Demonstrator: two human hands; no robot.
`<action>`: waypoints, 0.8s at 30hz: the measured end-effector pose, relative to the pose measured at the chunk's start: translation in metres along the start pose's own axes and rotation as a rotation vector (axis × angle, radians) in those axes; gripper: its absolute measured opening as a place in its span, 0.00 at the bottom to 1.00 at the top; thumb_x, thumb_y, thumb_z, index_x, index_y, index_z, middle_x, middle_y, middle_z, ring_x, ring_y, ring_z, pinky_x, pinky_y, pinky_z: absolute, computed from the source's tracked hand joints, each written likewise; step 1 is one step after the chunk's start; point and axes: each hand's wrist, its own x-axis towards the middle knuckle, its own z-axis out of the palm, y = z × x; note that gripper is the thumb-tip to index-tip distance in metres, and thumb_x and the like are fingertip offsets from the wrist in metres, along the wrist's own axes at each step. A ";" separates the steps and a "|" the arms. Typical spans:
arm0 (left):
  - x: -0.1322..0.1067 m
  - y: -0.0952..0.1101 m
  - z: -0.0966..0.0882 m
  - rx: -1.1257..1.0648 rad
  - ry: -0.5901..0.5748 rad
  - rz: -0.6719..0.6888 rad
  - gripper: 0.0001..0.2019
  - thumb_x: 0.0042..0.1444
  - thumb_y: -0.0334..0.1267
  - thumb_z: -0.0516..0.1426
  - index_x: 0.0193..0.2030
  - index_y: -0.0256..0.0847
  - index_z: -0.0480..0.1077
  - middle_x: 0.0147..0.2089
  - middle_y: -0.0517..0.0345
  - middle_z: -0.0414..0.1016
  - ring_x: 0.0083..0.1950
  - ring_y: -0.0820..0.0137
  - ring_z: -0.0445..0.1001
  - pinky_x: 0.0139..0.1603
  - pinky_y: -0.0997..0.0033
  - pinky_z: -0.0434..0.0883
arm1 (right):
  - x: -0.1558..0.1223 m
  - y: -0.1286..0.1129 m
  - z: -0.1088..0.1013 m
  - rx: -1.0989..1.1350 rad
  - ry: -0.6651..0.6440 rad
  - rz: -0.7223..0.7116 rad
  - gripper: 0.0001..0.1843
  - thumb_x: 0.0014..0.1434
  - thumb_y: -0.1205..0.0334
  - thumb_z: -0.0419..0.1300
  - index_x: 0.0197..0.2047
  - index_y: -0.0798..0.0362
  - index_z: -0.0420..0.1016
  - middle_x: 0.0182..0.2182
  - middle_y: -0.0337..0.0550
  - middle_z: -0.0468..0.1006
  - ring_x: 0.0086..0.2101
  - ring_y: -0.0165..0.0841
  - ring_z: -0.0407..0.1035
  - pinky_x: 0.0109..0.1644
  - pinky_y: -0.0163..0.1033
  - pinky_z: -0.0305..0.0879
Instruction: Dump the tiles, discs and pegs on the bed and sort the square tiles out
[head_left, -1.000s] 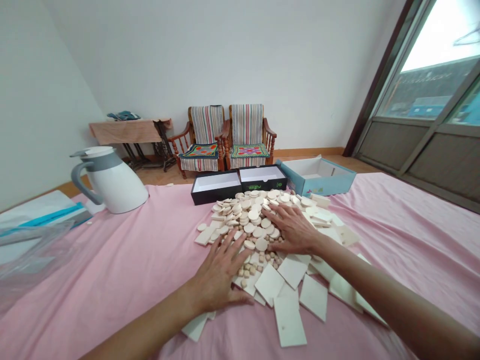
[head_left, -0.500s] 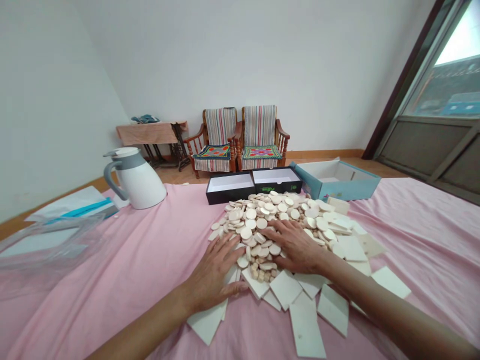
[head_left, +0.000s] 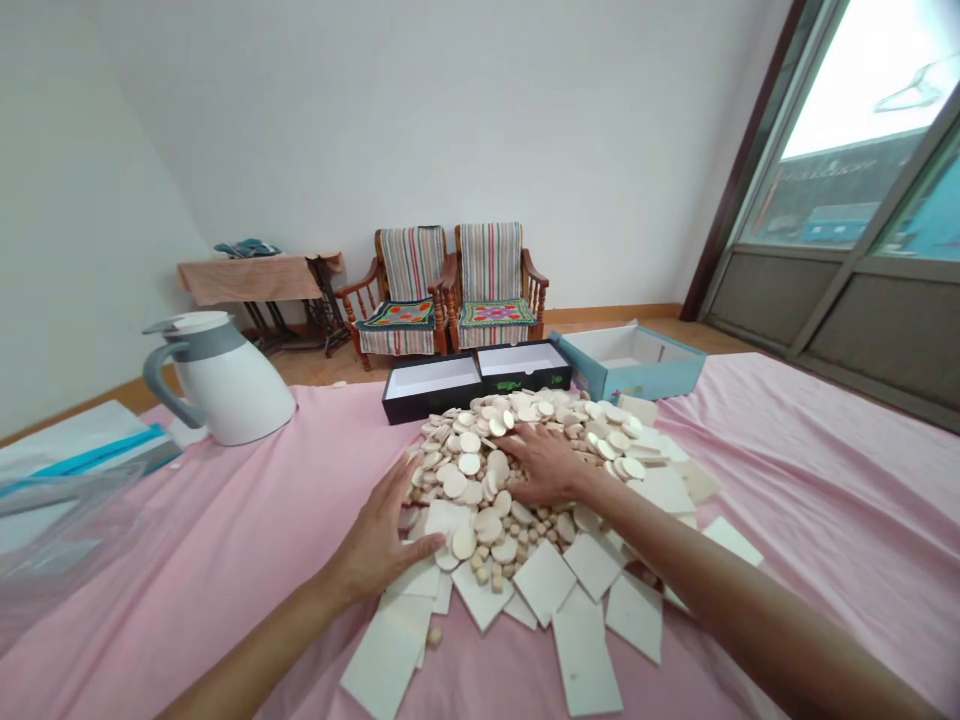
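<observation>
A heap of pale wooden discs (head_left: 480, 455) lies mid-table on the pink cloth (head_left: 225, 540), with small wooden pegs (head_left: 517, 535) and flat white square tiles (head_left: 577, 640) spread at its near edge. My left hand (head_left: 382, 535) lies flat, fingers stretched, against the heap's left side on the discs and tiles. My right hand (head_left: 544, 465) rests palm down on top of the discs, fingers spread, holding nothing.
Two open black boxes (head_left: 431, 385) and an open blue box (head_left: 630, 360) stand behind the heap. A white jug (head_left: 225, 380) sits at the left, with papers and a clear plastic container (head_left: 67, 520) nearer. Two striped armchairs (head_left: 450, 285) stand by the far wall.
Both hands have slid to the left across the heap, pushing discs along. The left hand now lies at the heap's left edge; the tiles have spread out nearer to me.
</observation>
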 end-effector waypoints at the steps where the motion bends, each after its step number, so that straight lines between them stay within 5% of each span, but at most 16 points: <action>1: 0.002 -0.002 0.001 -0.023 0.010 0.007 0.48 0.54 0.60 0.56 0.71 0.39 0.38 0.73 0.36 0.41 0.72 0.50 0.44 0.68 0.45 0.53 | 0.004 -0.008 0.001 -0.005 0.002 -0.026 0.38 0.52 0.44 0.58 0.64 0.46 0.60 0.56 0.55 0.64 0.52 0.53 0.60 0.52 0.60 0.59; 7: 0.005 -0.008 0.011 0.039 0.009 0.007 0.48 0.52 0.62 0.56 0.72 0.41 0.40 0.72 0.41 0.46 0.72 0.50 0.47 0.68 0.46 0.53 | 0.000 -0.032 -0.005 0.047 -0.051 -0.213 0.37 0.48 0.52 0.62 0.62 0.45 0.61 0.54 0.53 0.66 0.49 0.51 0.63 0.49 0.57 0.63; 10: 0.006 -0.005 0.013 0.100 0.017 0.001 0.46 0.52 0.62 0.56 0.71 0.43 0.43 0.72 0.44 0.49 0.71 0.50 0.49 0.67 0.47 0.55 | -0.018 -0.020 -0.012 0.130 -0.057 -0.215 0.26 0.55 0.52 0.59 0.57 0.47 0.67 0.51 0.51 0.70 0.47 0.47 0.65 0.51 0.56 0.62; 14: 0.018 0.005 0.010 0.178 0.055 -0.024 0.43 0.52 0.64 0.54 0.70 0.44 0.49 0.71 0.44 0.51 0.71 0.48 0.48 0.66 0.41 0.54 | -0.040 0.017 -0.027 0.235 -0.032 -0.154 0.32 0.53 0.54 0.63 0.61 0.46 0.65 0.55 0.51 0.68 0.52 0.46 0.64 0.55 0.53 0.60; 19: 0.068 0.028 0.003 0.212 -0.018 0.022 0.46 0.50 0.69 0.50 0.69 0.42 0.52 0.73 0.44 0.45 0.72 0.48 0.44 0.68 0.43 0.47 | -0.030 0.079 -0.041 0.373 0.071 -0.013 0.28 0.57 0.51 0.60 0.59 0.52 0.68 0.53 0.51 0.72 0.48 0.40 0.70 0.52 0.44 0.65; 24: 0.144 0.044 0.010 0.269 -0.130 0.071 0.48 0.50 0.70 0.49 0.69 0.35 0.51 0.68 0.40 0.56 0.68 0.52 0.54 0.65 0.53 0.55 | 0.021 0.122 -0.030 0.144 0.035 0.246 0.40 0.55 0.39 0.59 0.60 0.61 0.66 0.55 0.62 0.70 0.54 0.50 0.65 0.57 0.49 0.60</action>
